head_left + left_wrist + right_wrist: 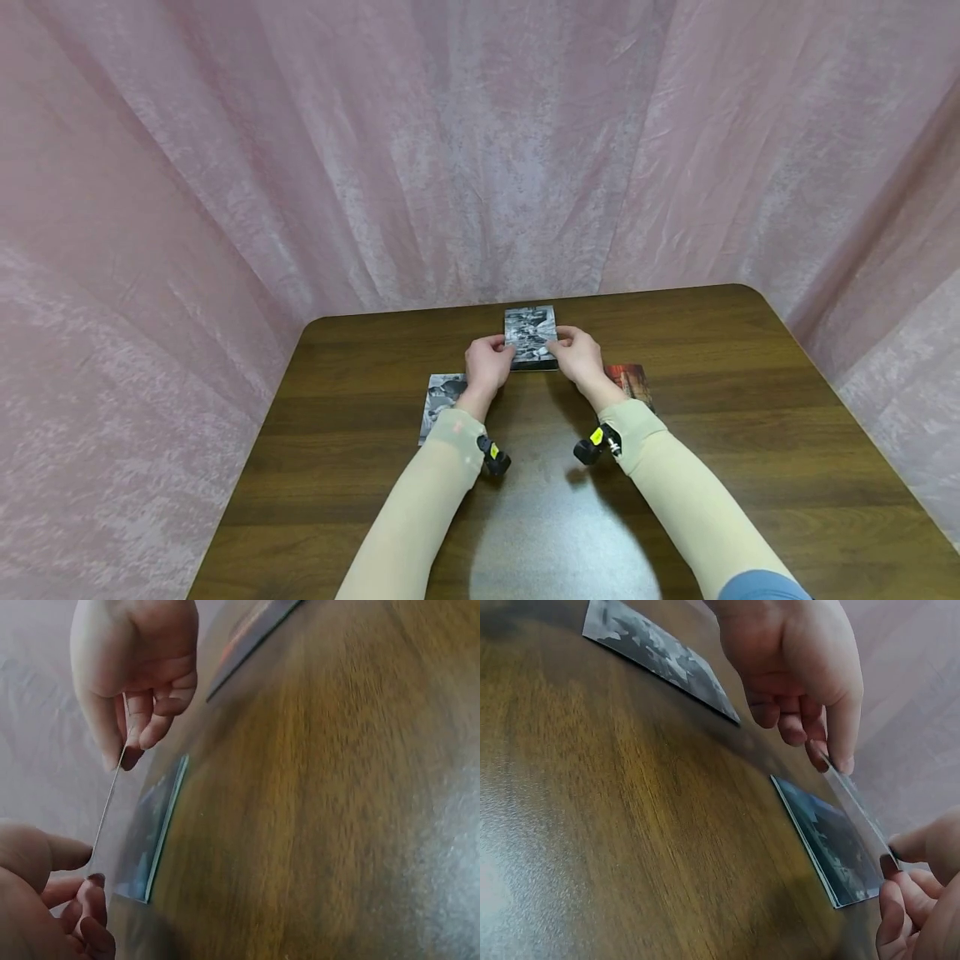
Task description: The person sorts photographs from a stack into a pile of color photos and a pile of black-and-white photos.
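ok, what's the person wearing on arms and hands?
Hands are bare: left hand, right hand. Both forearms wear snug pale beige sleeves to the wrist. A small black camera mount with a yellow mark sits on each wrist. A blue cuff shows at the right upper arm.

A black-and-white photo (530, 336) sits near the far edge of the dark brown wood-grain table (750, 433). Another black-and-white photo (442, 402) lies left of it, a reddish-brown photo (632, 382) right. The curtain (480, 150) behind is mottled pink.

glossy paper photo (530, 335), shiny wood-grain table (750, 433), matt crinkled pink cloth backdrop (480, 150)
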